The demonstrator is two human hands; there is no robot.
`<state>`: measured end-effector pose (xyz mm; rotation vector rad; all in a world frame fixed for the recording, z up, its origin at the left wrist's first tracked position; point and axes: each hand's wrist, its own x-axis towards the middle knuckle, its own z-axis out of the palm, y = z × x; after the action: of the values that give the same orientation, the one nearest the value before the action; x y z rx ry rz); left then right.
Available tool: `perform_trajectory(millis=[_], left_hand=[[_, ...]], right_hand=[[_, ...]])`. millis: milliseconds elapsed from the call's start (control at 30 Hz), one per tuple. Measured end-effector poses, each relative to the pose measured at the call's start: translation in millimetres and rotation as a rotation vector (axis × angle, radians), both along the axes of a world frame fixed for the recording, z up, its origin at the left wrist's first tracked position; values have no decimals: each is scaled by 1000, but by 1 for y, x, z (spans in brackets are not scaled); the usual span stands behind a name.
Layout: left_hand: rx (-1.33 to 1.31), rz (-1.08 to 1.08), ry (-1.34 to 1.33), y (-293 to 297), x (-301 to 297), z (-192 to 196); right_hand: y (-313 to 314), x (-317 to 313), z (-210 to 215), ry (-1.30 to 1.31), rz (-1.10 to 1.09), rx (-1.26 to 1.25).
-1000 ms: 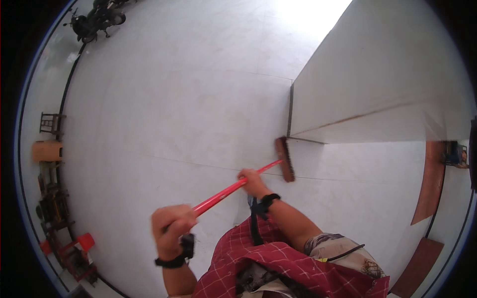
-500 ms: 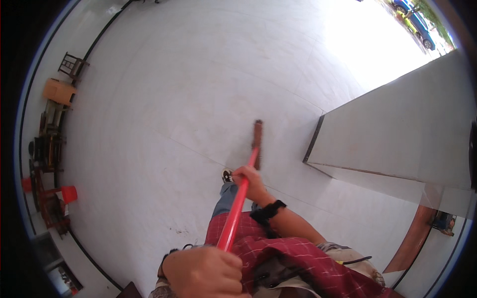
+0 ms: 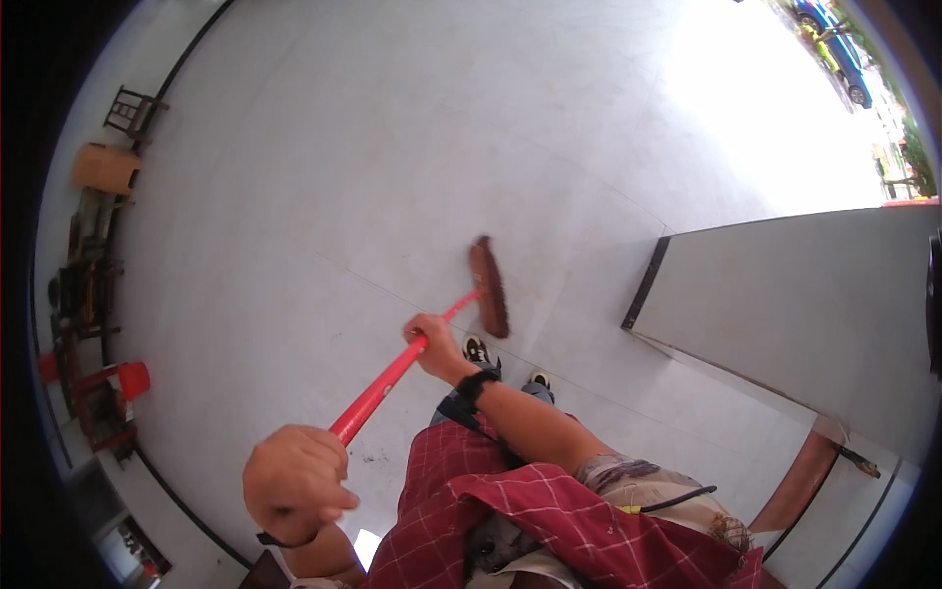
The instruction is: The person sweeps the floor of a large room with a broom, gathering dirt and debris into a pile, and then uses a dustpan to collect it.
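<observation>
Close to me, at the bottom of the frame, I am wearing a red checked cloth [image 3: 549,510]. At the lower left, my left hand [image 3: 294,481] is wrapping round the top end of a red broom [image 3: 383,389]. My right hand [image 3: 437,348], near the middle of the frame, is gripping the same stick lower down, so my hands are sitting well apart.

I am guessing the broom is light for two hands. The stick is looking stiff, smooth and shiny, so it may be a bit slippery. It is not seeming easy to break. Good places for holding are the top end and partway down, just where my hands are sitting. In the middle of the frame, its brown brush [image 3: 489,290] is looking bristly and seems to be resting on the pale floor [image 3: 294,177], just past my shoes [image 3: 478,349].

Farther off, at the left edge, a red tub [image 3: 133,380] is looking like a bucket, but I am not seeing inside it. Higher up, a tan box [image 3: 106,168] is sitting below a dark chair [image 3: 137,110] in the frame; its inside is not showing. Farthest, at the upper right, a blue car [image 3: 844,64] is standing outside.
</observation>
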<state>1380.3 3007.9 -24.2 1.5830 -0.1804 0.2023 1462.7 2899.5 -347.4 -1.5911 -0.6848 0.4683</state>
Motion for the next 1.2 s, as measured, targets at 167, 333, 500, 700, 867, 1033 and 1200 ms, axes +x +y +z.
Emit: perform_trajectory(millis=[167, 333, 500, 700, 867, 1033, 1200], left_hand=[[331, -203, -92, -28, 42, 32], [250, -462, -352, -30, 85, 57], [-98, -331, -243, -18, 129, 33], [-158, -325, 327, -37, 272, -37], [-177, -205, 397, -35, 328, -56], [-102, 206, 134, 14, 296, 16], [205, 189, 47, 31, 301, 78]], right_hand=[[48, 21, 39, 132, 294, 89], [18, 76, 76, 22, 155, 62], [-61, 164, 72, -126, -69, -176], [-168, 267, 15, -222, -586, -398], [-151, 294, -25, -216, -582, -392], [-21, 266, 15, -84, -451, -179], [93, 270, 72, 167, -89, 64]])
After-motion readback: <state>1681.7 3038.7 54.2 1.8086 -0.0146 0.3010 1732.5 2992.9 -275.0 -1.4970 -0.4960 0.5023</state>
